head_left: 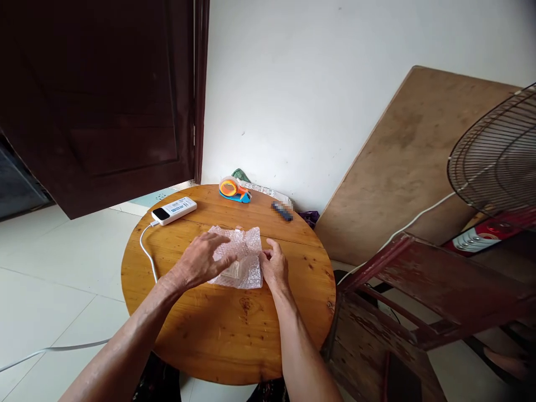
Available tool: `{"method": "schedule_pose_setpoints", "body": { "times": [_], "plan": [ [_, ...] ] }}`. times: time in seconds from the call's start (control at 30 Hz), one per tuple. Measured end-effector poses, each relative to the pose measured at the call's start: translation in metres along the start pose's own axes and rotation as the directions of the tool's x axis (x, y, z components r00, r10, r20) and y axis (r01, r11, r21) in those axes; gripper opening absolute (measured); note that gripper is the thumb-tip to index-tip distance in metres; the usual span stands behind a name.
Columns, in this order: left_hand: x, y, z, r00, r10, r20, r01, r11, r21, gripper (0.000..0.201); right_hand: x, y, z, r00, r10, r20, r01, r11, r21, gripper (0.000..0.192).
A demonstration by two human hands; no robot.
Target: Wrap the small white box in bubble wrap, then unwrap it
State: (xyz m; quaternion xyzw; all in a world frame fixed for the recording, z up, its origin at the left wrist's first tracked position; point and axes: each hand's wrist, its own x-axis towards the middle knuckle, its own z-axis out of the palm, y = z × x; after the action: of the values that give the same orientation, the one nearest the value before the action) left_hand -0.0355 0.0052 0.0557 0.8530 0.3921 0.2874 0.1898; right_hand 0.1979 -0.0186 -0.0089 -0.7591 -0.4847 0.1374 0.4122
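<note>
Round wooden worktop (234, 329) w/ bubble wrap sheet (238, 257) at centre. Left hand (201, 262) lies flat on wrap, fingers spread. Right hand (274, 267) pinches wrap's right edge. Tape dispenser (233, 188) & white power bank (173, 210) near far rim.

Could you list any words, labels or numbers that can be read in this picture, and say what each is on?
No text can be read here.
Power bank: dark printed lines on its white top, too small to read.
Small dark object: blurred, nothing legible.
Fan base: rows of pale buttons on a red panel, markings too small to read.
Tape dispenser: no lettering visible.
Bubble wrap under both hands: no print.
</note>
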Motion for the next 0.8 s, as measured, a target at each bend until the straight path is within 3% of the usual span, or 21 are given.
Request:
{"method": "schedule_pose_setpoints", "body": {
  "times": [0.1, 0.23, 0.33, 0.4, 0.5, 0.57, 0.63, 0.73, 0.8],
  "plan": [
    [0.001, 0.003, 0.004, 0.980, 0.026, 0.198, -0.039, 0.997, 0.064, 0.045, 0.001, -0.001, 0.000, 1.000, -0.009, 0.004, 0.009, 1.000, -0.011, 0.048],
    [-0.010, 0.011, 0.000, 0.976, 0.014, 0.219, -0.038, 0.994, 0.105, 0.033, 0.001, -0.002, -0.001, 1.000, -0.008, 0.004, 0.008, 0.999, -0.032, 0.048],
    [-0.030, 0.027, -0.005, 0.964, 0.084, 0.254, -0.108, 0.991, 0.079, 0.019, -0.001, -0.004, -0.002, 1.000, -0.017, -0.003, 0.017, 0.997, -0.069, 0.046],
    [-0.047, 0.039, -0.003, 0.955, 0.132, 0.267, -0.156, 0.985, 0.069, 0.022, -0.002, -0.005, -0.002, 1.000, -0.022, -0.008, 0.021, 0.995, -0.092, 0.044],
    [-0.071, 0.052, 0.006, 0.897, 0.209, 0.390, -0.221, 0.975, -0.015, 0.014, -0.003, -0.006, -0.001, 0.999, -0.020, -0.025, 0.018, 0.994, -0.109, 0.041],
    [-0.082, 0.056, 0.011, 0.864, 0.172, 0.472, -0.184, 0.983, -0.020, 0.005, -0.003, -0.007, -0.001, 0.999, -0.019, -0.032, 0.015, 0.993, -0.119, 0.041],
    [-0.088, 0.057, 0.011, 0.858, 0.073, 0.509, -0.102, 0.994, 0.029, 0.008, -0.004, -0.008, -0.001, 0.999, -0.019, -0.033, 0.015, 0.991, -0.132, 0.040],
    [-0.090, 0.057, 0.004, 0.867, -0.042, 0.496, -0.010, 0.995, 0.101, 0.015, -0.006, -0.010, -0.002, 0.999, -0.022, -0.040, 0.016, 0.987, -0.158, 0.040],
    [-0.085, 0.059, -0.004, 0.899, -0.043, 0.437, -0.014, 0.992, 0.127, 0.019, -0.007, -0.011, -0.002, 0.999, -0.016, -0.044, 0.008, 0.984, -0.180, 0.041]
  ]
}}
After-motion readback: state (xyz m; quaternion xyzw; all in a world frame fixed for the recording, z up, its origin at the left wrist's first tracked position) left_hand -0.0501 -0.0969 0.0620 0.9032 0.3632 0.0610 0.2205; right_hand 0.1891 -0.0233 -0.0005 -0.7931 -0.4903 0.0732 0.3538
